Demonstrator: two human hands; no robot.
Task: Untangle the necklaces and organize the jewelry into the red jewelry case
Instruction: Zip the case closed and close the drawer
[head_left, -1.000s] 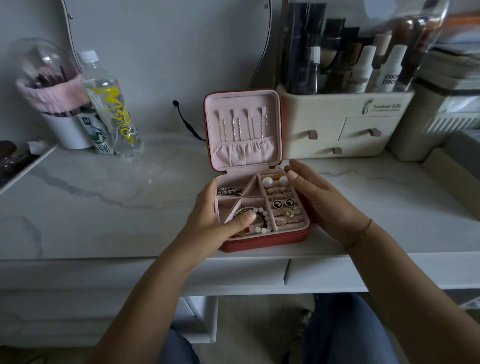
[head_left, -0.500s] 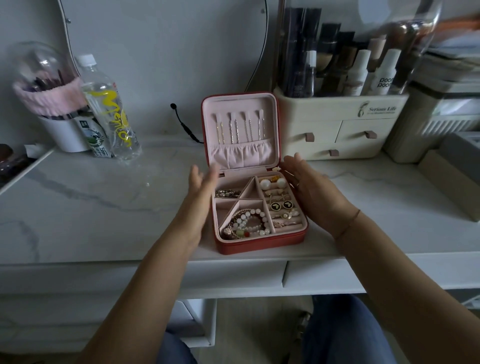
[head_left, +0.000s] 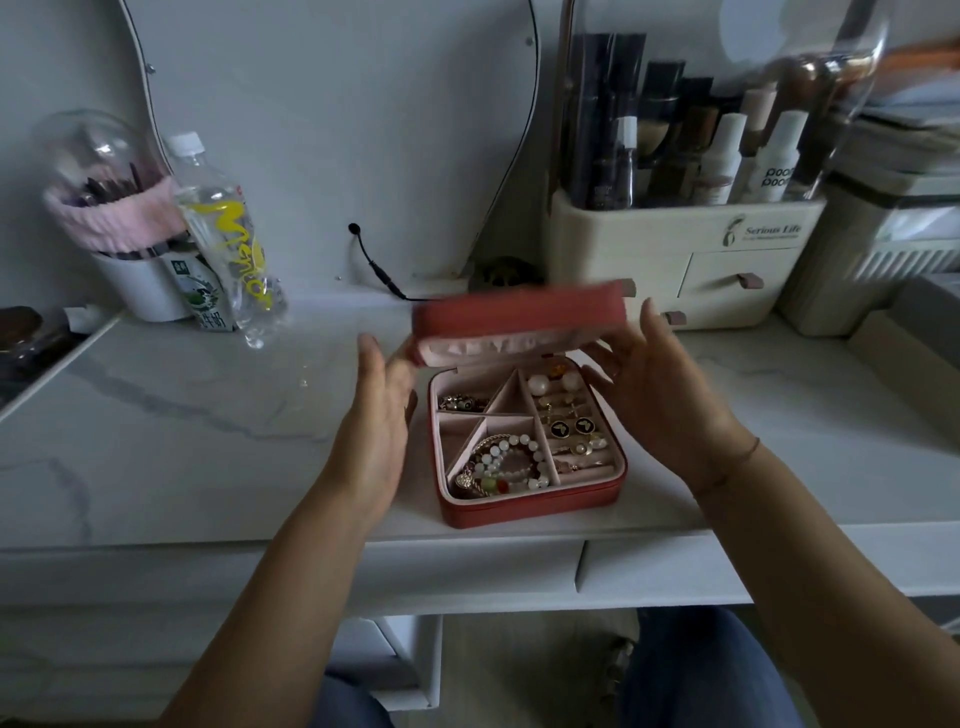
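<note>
While the red jewelry case (head_left: 530, 501) sits near the front edge of the white marble bench (head_left: 156, 415), its lid (head_left: 519, 317) is tipped forward over the tray, roughly halfway between upright and shut, and blurred. The left hand (head_left: 379, 426) stands just left of the case, palm turned toward it, its fingers (head_left: 371, 358) straight and together, reaching up to the lid's left end; whether they actually touch the lid I cannot tell. The right hand (head_left: 660, 395) is on the far right side of the case, its fingers (head_left: 618, 345) loosely spread and curved around the lid's right end, apparently touching it underneath.

Inside the pink-lined tray, a pearl bead bracelet (head_left: 506, 465) with a gold chain lies in the near triangular compartment. A darker, gold-toned piece (head_left: 460, 401) lies in the far-left compartment. Round pearl earrings (head_left: 553, 383) and black-and-gold studs (head_left: 571, 427) sit in the slotted section on the right. The near-left compartment looks bare.

Far left on the bench, a clear plastic bottle (head_left: 223, 244) with yellow lettering leans beside a white cup of brushes (head_left: 114, 228) under a clear dome. Far right stands a cream cosmetics organizer (head_left: 691, 254) with small drawers, loaded with bottles and tubes.
</note>
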